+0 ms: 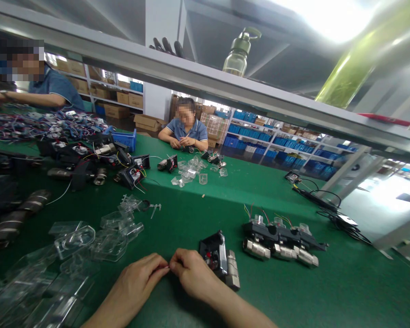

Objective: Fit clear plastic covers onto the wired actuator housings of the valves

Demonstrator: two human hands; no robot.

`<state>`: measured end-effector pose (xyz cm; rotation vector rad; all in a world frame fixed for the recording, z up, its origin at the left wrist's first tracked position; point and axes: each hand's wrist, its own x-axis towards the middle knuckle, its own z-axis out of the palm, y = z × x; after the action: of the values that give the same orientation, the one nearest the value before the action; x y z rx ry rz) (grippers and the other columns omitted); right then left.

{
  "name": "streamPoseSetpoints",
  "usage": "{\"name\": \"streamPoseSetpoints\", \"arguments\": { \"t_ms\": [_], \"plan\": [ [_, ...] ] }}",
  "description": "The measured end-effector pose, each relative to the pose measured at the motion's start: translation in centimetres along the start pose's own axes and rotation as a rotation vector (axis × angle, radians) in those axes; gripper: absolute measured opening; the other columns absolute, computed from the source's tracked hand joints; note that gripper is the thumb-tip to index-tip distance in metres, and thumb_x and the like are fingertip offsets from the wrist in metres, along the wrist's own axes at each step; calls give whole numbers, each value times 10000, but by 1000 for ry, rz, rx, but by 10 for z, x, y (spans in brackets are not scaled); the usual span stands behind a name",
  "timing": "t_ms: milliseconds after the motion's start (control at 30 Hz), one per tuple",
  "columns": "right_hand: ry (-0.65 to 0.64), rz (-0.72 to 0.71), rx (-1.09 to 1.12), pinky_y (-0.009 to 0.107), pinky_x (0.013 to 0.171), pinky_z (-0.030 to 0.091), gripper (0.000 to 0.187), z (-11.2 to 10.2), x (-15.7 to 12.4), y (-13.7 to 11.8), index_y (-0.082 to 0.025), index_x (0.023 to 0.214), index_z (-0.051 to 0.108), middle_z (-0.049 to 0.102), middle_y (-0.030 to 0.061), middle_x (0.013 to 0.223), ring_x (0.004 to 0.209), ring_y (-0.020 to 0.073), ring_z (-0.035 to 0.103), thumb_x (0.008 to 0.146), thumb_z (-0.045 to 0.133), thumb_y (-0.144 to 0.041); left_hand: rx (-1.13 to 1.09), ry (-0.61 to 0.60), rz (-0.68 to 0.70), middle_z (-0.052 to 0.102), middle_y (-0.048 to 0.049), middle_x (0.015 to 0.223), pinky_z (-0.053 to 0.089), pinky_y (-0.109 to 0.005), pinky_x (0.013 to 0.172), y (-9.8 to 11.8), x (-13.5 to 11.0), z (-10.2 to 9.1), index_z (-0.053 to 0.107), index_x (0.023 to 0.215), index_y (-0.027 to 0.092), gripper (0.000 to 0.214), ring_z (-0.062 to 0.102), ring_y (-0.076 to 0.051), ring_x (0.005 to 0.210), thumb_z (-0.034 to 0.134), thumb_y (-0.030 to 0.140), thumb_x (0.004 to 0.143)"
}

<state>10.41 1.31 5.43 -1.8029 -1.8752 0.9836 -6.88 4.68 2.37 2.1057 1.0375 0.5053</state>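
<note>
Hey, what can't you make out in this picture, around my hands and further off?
Head view: anything pinched where the left hand and right hand meet; too small, mostly covered by them.
Head view: the near part of the black box; the right hand hides it.
Head view: the full pile of clear covers; blurred and cut off by the bottom edge.
Head view: what the co-worker opposite handles; too small.

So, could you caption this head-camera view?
Left hand close beside right hand, between clear plastic parts and a black assembly.
</note>
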Motion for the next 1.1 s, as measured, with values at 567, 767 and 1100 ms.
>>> {"name": "streamPoseSetpoints", "arguments": {
  "t_ms": [567,767,1100],
  "plan": [
    [91,-124,-181,226,677,388,129,10,0,2,-185,855,596,628,25,825,788,150,585,859,467,-180,-99,30,-127,580,9,699,403,-270,653,1,1,8,518,728,215,339,572,-166,688,330,437,903],
    [22,-37,73,188,560,317,126,3,4,5,-175,761,580,523,-30,675,658,101,477,830,476,-198,16,38,31,612,0,883,412,-255,729,10,-4,-4,565,893,254,247,593,-160,803,382,419,912],
    [60,-91,113,189,576,329,133,6,4,7,-175,745,582,523,-36,661,652,97,487,839,512,-240,-218,64,-128,508,17,573,358,-262,591,0,3,13,460,620,211,433,511,-152,587,311,526,878]
  ]
}}
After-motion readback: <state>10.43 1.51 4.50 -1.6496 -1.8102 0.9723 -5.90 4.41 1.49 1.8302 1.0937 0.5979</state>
